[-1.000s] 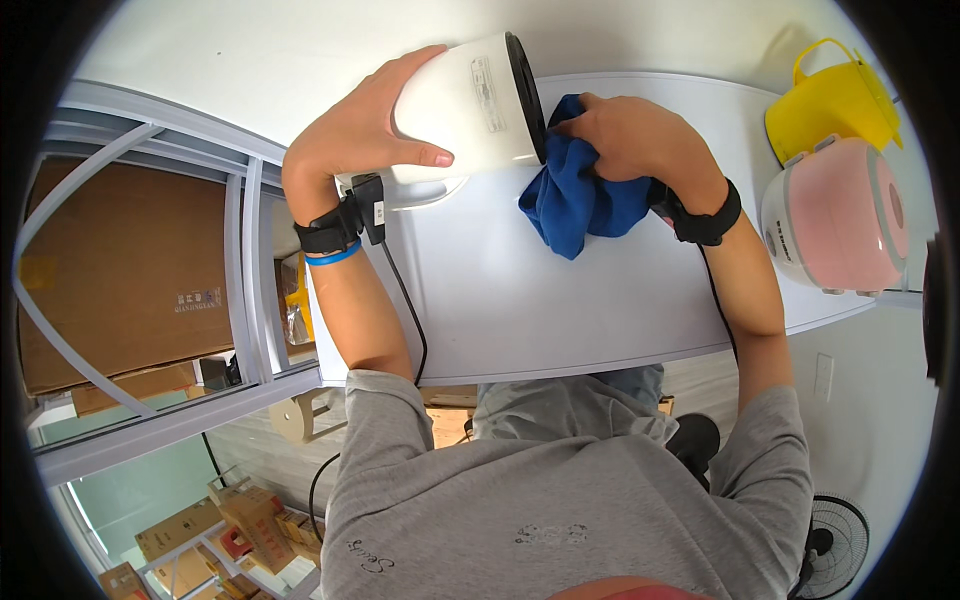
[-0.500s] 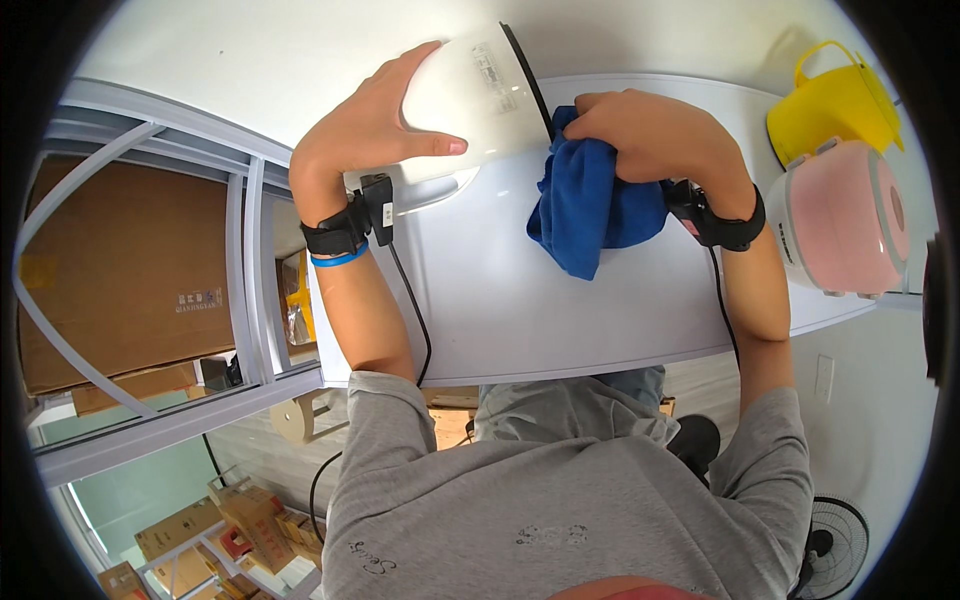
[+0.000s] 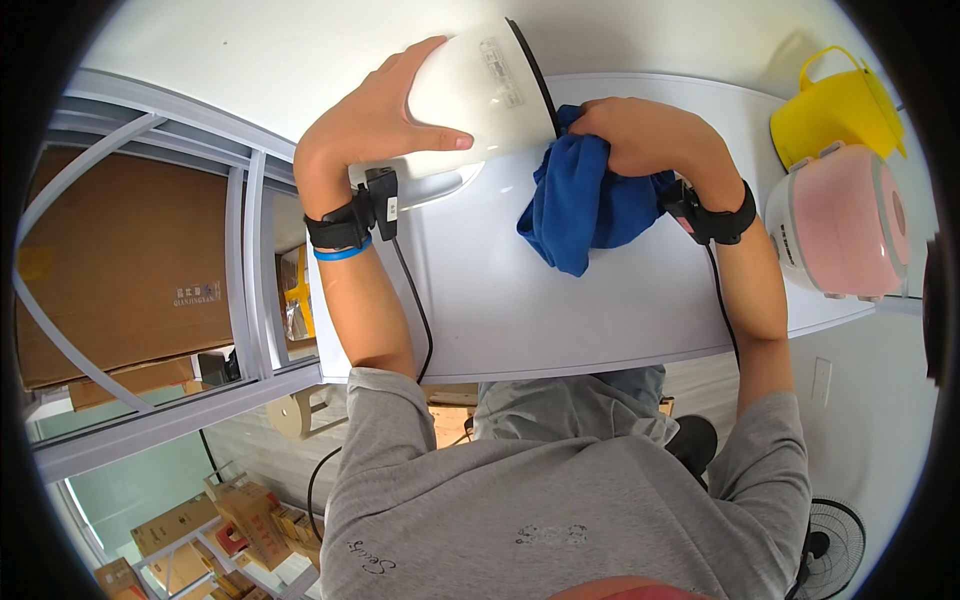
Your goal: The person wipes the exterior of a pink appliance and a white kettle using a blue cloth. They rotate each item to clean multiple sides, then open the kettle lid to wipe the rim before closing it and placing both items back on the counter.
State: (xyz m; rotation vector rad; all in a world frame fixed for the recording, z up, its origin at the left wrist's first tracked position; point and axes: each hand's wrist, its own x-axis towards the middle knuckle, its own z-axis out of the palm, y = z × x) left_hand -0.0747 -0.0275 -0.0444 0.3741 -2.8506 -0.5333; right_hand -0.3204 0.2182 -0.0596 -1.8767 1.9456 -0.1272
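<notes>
Tilted on its side at the far part of the table is a white rounded appliance [image 3: 470, 105] with a black edge, a small label and a white cord. My left hand [image 3: 385, 115] wraps its left end, thumb across the near side and fingers over the far side. A bunched blue cloth [image 3: 575, 200] is gripped in my right hand [image 3: 645, 130]. The cloth's upper end is at the appliance's black-edged side, and its folds hang onto the white table [image 3: 540, 320]. The cloth and hand hide some of that edge, and the fingertips are partly hidden.
A pink and white appliance [image 3: 845, 220] stands to the right, near a yellow jug [image 3: 835, 110]. Left of the table is a grey metal frame [image 3: 250, 270] with a large cardboard box [image 3: 120, 260] behind it. A black fan [image 3: 830, 545] stands at the lower right.
My right hand has shifted slightly, and the cloth's hanging folds have moved a little left and bunched differently. The left hand keeps its hold on the appliance, which has moved very slightly right.
</notes>
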